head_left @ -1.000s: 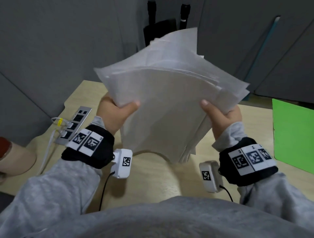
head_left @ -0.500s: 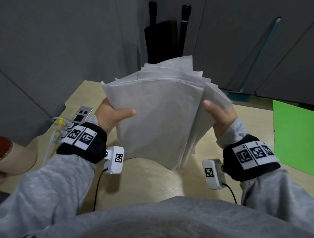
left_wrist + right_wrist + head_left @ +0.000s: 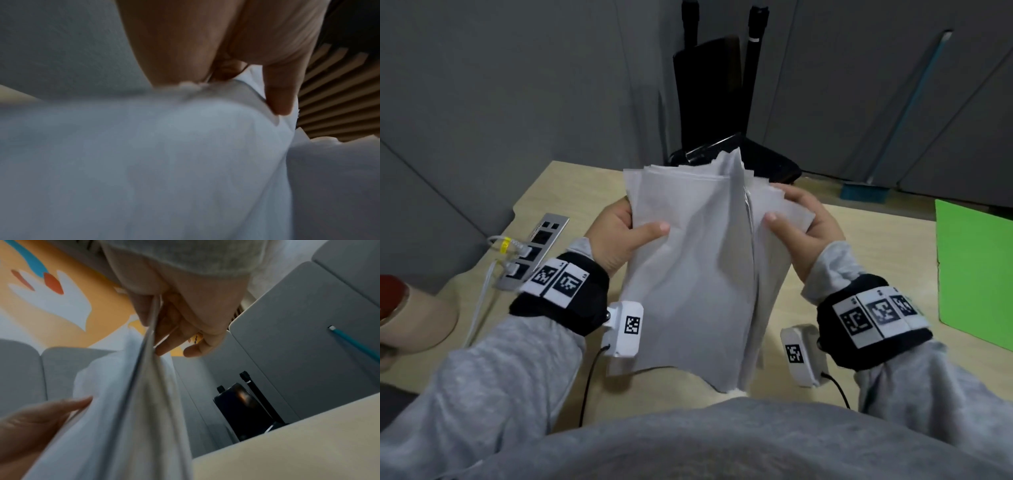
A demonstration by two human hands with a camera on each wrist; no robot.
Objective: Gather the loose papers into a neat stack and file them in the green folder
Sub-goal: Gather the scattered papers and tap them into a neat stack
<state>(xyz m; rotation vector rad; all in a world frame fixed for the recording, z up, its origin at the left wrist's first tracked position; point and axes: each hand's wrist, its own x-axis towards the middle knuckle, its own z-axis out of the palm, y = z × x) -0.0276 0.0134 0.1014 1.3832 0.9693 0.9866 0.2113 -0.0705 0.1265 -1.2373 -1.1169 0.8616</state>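
A bundle of white papers (image 3: 695, 274) stands almost upright over the desk, its lower edge near the desk front. My left hand (image 3: 619, 236) grips its upper left edge, thumb across the front sheet. My right hand (image 3: 801, 226) pinches the upper right edge, where the sheets fan unevenly. In the left wrist view the papers (image 3: 144, 162) fill the frame under my left thumb (image 3: 281, 97). The right wrist view shows the papers (image 3: 127, 402) edge-on between my right fingers (image 3: 168, 344) and thumb. The green folder (image 3: 976, 274) lies flat at the desk's right.
A silver power strip (image 3: 534, 253) with white cables sits at the desk's left edge. A black stand (image 3: 722, 137) rises behind the far edge. The wooden desk (image 3: 876, 260) shows bare between papers and folder. A beige and red object (image 3: 410, 315) sits at far left.
Both hands have brought the papers down and closer together. The wide fan has narrowed into a tighter, more upright bundle, and the right hand has shifted up to its top right edge.
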